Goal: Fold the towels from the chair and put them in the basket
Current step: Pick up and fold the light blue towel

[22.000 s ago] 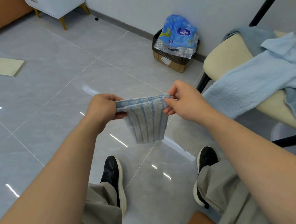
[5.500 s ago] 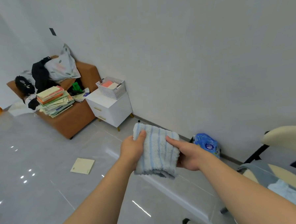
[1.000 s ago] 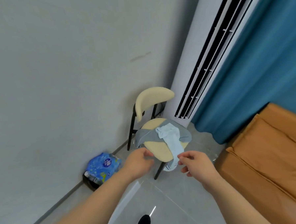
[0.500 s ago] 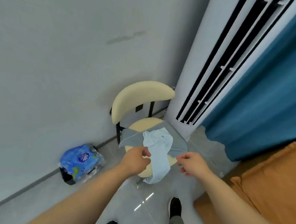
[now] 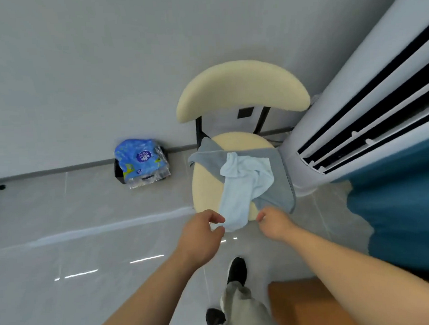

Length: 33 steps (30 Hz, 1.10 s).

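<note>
Closer than half a second ago, both my hands have reached the seat's front edge. My left hand (image 5: 202, 233), loosely curled and empty, is just beside the hanging end of the pale blue terry towel (image 5: 244, 185). My right hand (image 5: 273, 221), also empty, is near the grey-blue towel (image 5: 281, 183) underneath. I'd pinch the pale towel's two lower corners and lift it straight up, leaving the grey one on the cream padded chair (image 5: 206, 187). I see no basket.

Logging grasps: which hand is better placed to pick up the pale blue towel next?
Probably the left hand: its parted thumb and fingers reach the hanging end of the pale blue towel. The right hand sits apart, nearer the grey towel.
</note>
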Motion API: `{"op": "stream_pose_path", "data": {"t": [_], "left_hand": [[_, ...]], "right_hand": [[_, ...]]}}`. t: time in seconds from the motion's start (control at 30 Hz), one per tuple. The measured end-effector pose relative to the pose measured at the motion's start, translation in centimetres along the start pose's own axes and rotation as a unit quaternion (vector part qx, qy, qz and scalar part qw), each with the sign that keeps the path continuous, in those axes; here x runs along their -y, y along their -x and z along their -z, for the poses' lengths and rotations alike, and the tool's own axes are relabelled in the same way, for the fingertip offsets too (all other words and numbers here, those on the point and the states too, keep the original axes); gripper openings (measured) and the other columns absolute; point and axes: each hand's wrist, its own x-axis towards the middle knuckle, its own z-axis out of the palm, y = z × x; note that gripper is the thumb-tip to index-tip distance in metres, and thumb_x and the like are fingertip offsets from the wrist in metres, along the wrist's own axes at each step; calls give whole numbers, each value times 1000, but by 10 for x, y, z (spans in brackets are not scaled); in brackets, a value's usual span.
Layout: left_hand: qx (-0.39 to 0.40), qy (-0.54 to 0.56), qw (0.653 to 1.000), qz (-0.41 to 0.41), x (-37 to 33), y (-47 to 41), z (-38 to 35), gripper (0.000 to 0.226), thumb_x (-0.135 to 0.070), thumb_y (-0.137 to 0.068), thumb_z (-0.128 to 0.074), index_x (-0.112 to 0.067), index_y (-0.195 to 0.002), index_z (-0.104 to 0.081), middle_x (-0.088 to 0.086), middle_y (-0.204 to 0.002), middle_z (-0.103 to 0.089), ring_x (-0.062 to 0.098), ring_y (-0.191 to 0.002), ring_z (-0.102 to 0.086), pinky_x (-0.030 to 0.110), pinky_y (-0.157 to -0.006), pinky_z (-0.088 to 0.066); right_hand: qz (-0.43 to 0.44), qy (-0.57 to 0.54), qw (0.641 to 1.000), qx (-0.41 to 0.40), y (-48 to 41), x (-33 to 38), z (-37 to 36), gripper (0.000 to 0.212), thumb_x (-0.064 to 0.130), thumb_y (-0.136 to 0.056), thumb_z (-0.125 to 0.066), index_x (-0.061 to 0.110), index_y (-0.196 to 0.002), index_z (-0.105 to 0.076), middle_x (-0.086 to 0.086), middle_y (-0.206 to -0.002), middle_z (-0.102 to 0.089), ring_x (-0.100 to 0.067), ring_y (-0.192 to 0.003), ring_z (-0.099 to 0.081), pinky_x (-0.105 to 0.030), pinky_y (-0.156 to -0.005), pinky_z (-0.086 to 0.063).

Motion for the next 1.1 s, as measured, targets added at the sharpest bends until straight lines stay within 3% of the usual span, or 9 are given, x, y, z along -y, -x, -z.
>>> {"op": "stream_pose_path", "data": {"t": [0.13,0.27,0.43,0.53,0.67,0.73,0.8,0.9,1.1], "left_hand": [[-27,32,999,12,47,-31,-54,14,-26,-93,-60,-36,-103,-60,-20,-111,-58,6,-86,-66,24,-76,-52],[-43,53,998,0,102,-77,-117,16,-22,-94,-58,-32,-106,-60,-16,-116,-58,9,-92,-66,25,-77,-53],[-108,102,989,-21,146,-108,-169,18,-22,-93,-59,-32,-107,-61,-18,-114,-56,11,-95,-66,29,-82,-55],[-151,104,983,-31,163,-115,-189,17,-23,-93,-58,-33,-106,-60,-17,-114,-57,11,-94,-65,27,-79,-53],[-202,52,977,-37,168,-113,-213,21,-23,-95,-55,-29,-115,-60,-13,-117,-55,7,-96,-59,15,-71,-42],[-207,-3,977,-43,167,-104,-231,28,-21,-96,-55,-24,-123,-59,-7,-128,-56,13,-110,-56,19,-85,-41],[-213,-23,976,-28,161,-91,-246,34,-19,-94,-55,-22,-128,-57,-4,-134,-56,17,-116,-56,23,-90,-40],[-234,-18,972,-13,137,-64,-261,43,-21,-91,-58,-19,-133,-51,0,-132,-57,20,-112,-59,27,-89,-45],[-351,13,933,-81,83,-15,-250,72,-37,-84,-72,-20,-144,-37,-3,-146,-47,20,-128,-52,36,-104,-44]], "right_hand": [[67,118,991,-9,-72,-18,-31,46,11,-91,-47,23,-136,-47,-1,-126,-56,-24,-109,-56,-34,-93,-50],[104,194,973,-65,-147,-40,-75,52,37,-98,-43,40,-149,-29,-2,-147,-45,-30,-128,-50,-43,-100,-47],[188,357,898,-176,-194,-62,-108,21,20,-95,-43,22,-111,-57,-2,-118,-58,-28,-108,-60,-39,-81,-51],[232,394,865,-204,-204,-68,-112,14,14,-93,-48,19,-103,-56,-3,-112,-56,-29,-103,-62,-35,-70,-42],[284,448,820,-213,-204,-70,-107,7,15,-93,-54,19,-98,-53,-3,-112,-52,-28,-99,-61,-34,-67,-37],[308,438,818,-209,-201,-74,-103,9,13,-95,-51,16,-103,-53,-5,-115,-46,-28,-92,-56,-36,-68,-39],[331,364,846,-205,-192,-76,-95,8,11,-97,-47,15,-103,-51,-4,-113,-48,-27,-87,-51,-37,-70,-41],[364,199,889,-192,-156,-77,-77,6,15,-101,-45,16,-97,-41,-1,-89,-52,-21,-78,-49,-30,-61,-35],[477,14,833,-281,-55,-49,-32,13,23,-105,-36,14,-101,-44,-8,-90,-57,-31,-83,-52,-38,-69,-38]]}}
